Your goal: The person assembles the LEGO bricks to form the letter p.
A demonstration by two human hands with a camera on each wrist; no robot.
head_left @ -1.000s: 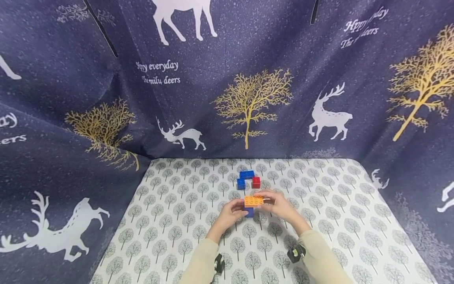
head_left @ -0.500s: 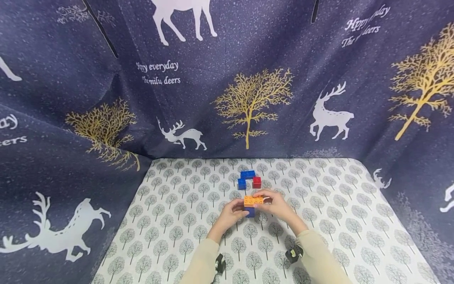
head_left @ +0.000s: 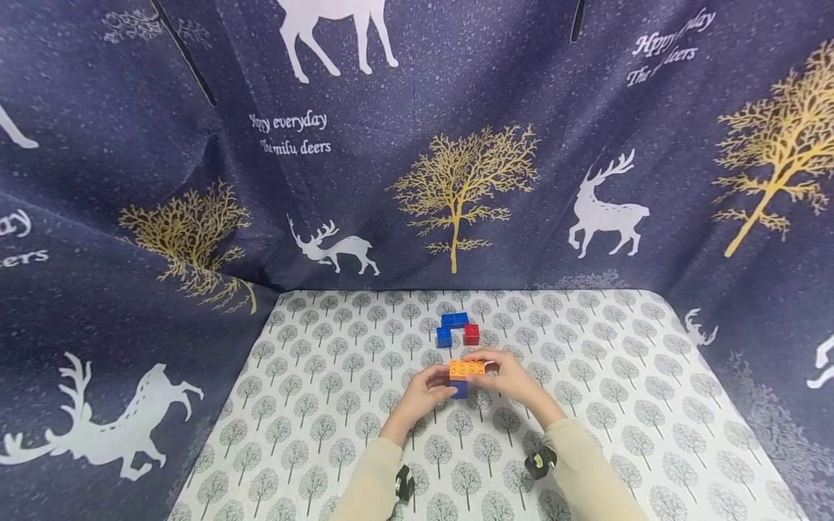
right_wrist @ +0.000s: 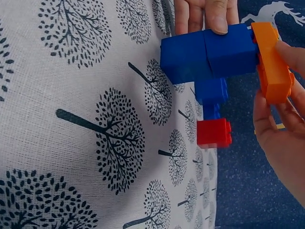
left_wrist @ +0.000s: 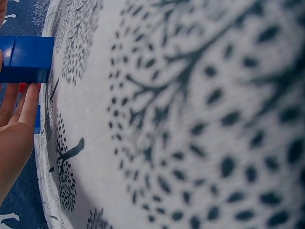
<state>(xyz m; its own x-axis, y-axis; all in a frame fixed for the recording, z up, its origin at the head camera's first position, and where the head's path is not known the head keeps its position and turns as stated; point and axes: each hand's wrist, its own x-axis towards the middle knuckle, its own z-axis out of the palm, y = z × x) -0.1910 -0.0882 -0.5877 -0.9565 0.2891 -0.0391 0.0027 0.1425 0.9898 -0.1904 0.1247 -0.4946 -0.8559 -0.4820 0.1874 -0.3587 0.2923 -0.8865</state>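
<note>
Two stacked blue bricks (right_wrist: 207,56) stand upright on the patterned cloth, with an orange brick (head_left: 466,369) across the top. In the right wrist view the orange brick (right_wrist: 274,62) overhangs toward the right hand (right_wrist: 286,143), whose thumb and fingers pinch it. The left hand (head_left: 420,398) grips the blue stack (head_left: 459,389) from the left, thumb on its near side. In the left wrist view, fingers of the left hand (left_wrist: 16,138) lie against the blue bricks (left_wrist: 28,57). Whether the orange brick's studs are fully seated cannot be told.
Beyond the hands lie a long blue brick (head_left: 455,320), a small blue brick (head_left: 444,337) and a red brick (head_left: 471,334) on the tree-print tablecloth (head_left: 313,405). A dark curtain (head_left: 417,188) hangs behind the table's far edge.
The orange brick has turned slightly and sits a touch straighter over the blue stack. Both hands keep their hold and have barely moved.
</note>
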